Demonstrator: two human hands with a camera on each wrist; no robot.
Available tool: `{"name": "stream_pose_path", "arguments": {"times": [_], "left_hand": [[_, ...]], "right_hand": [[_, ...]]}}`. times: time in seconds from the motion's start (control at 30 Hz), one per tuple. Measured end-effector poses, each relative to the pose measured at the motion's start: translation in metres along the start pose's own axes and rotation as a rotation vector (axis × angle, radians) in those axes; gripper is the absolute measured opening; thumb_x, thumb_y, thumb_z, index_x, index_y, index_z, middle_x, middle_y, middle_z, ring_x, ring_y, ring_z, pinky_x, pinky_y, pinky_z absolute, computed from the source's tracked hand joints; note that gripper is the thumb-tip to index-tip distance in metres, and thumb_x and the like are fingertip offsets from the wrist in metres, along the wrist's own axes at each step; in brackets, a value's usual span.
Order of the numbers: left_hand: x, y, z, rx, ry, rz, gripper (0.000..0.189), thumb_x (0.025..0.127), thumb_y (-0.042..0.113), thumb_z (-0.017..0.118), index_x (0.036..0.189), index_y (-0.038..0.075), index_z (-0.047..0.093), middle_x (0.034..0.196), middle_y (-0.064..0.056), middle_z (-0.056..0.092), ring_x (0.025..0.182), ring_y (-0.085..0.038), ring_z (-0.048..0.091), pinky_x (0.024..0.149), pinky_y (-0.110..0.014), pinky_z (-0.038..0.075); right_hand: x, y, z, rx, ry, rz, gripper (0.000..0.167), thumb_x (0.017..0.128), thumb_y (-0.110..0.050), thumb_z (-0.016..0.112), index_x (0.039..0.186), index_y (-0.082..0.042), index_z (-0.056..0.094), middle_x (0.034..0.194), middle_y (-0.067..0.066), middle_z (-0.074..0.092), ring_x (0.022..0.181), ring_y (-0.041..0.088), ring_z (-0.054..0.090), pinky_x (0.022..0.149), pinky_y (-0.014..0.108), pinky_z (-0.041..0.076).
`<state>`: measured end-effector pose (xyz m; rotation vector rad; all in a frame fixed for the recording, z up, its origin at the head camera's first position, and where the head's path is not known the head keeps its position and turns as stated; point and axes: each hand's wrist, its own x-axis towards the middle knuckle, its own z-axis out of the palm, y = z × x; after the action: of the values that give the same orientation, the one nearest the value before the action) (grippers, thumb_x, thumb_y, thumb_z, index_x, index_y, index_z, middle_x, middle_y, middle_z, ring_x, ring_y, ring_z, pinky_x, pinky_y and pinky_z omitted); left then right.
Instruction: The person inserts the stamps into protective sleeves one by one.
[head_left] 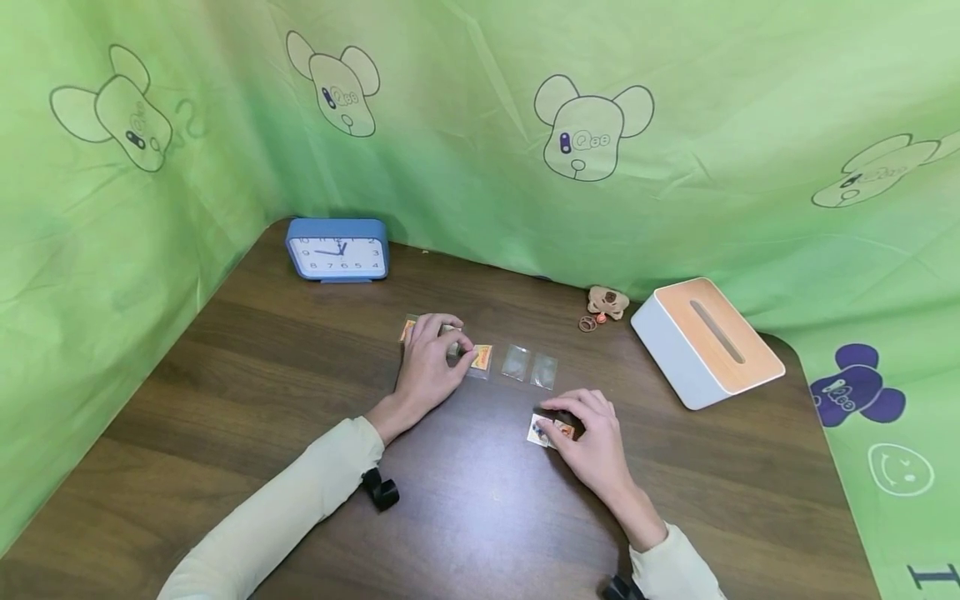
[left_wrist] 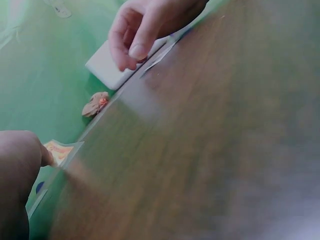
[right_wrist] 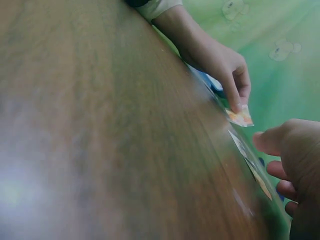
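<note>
My left hand point(head_left: 429, 365) pinches a small orange-and-yellow card in a clear sleeve point(head_left: 481, 358) between thumb and fingertip. In the right wrist view this sleeved card point(right_wrist: 241, 117) stands tilted at the fingertips. Another orange card point(head_left: 407, 328) shows partly from behind the left hand's fingers. My right hand point(head_left: 596, 442) hovers low over a white card with a dark figure point(head_left: 537, 429) and an orange-red card point(head_left: 565, 430), its thumb and fingers apart. Two clear sleeves point(head_left: 516, 362) lie on the table between the hands.
A blue alarm clock point(head_left: 337, 250) stands at the back left. Toward the back right are a brown plush charm point(head_left: 607, 302) with a ring and a white tissue box with a wooden lid point(head_left: 708, 333). Green printed cloth point(head_left: 465, 150) hangs behind the wooden table point(head_left: 247, 358).
</note>
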<state>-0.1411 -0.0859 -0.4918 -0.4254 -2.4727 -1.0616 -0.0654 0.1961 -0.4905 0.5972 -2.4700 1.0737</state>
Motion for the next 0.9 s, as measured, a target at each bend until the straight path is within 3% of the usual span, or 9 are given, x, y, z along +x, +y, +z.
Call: {"name": "stream_pose_path", "arguments": {"times": [0.33,0.6,0.77,0.9], "left_hand": [[0.01,-0.003,0.006,0.048,0.016,0.009,0.01,0.093,0.014,0.088,0.088,0.011,0.08,0.136,-0.014,0.067,0.135,-0.039,0.049,0.107,-0.062,0.035],[0.015,-0.006,0.011,0.106,-0.034,-0.023,0.011,0.095,0.019,0.087,0.097,0.011,0.081,0.141,-0.016,0.062,0.14,-0.042,0.042,0.111,-0.065,0.031],[0.016,-0.006,0.012,0.084,-0.039,-0.044,0.019,0.095,0.019,0.088,0.108,0.01,0.079,0.142,-0.017,0.06,0.139,-0.044,0.041,0.109,-0.064,0.032],[0.015,-0.006,0.012,0.065,-0.036,-0.052,0.018,0.097,0.02,0.088,0.109,0.011,0.078,0.142,-0.017,0.06,0.138,-0.044,0.042,0.108,-0.064,0.032]], "right_hand": [[-0.008,0.006,-0.007,-0.025,-0.048,0.021,0.03,0.074,-0.01,0.101,0.099,-0.013,0.085,0.104,0.002,0.074,0.099,0.022,0.059,0.095,0.04,0.038],[-0.008,0.008,-0.006,-0.037,-0.05,0.026,0.025,0.074,-0.008,0.101,0.092,-0.014,0.085,0.103,0.003,0.073,0.099,0.024,0.059,0.095,0.041,0.038],[-0.007,0.006,-0.006,-0.051,-0.046,0.03,0.026,0.073,-0.008,0.102,0.091,-0.014,0.084,0.102,0.004,0.073,0.098,0.024,0.059,0.094,0.041,0.038],[-0.006,0.005,-0.006,-0.059,-0.05,0.054,0.027,0.073,-0.007,0.102,0.091,-0.015,0.084,0.102,0.003,0.073,0.098,0.024,0.058,0.093,0.04,0.038]]}}
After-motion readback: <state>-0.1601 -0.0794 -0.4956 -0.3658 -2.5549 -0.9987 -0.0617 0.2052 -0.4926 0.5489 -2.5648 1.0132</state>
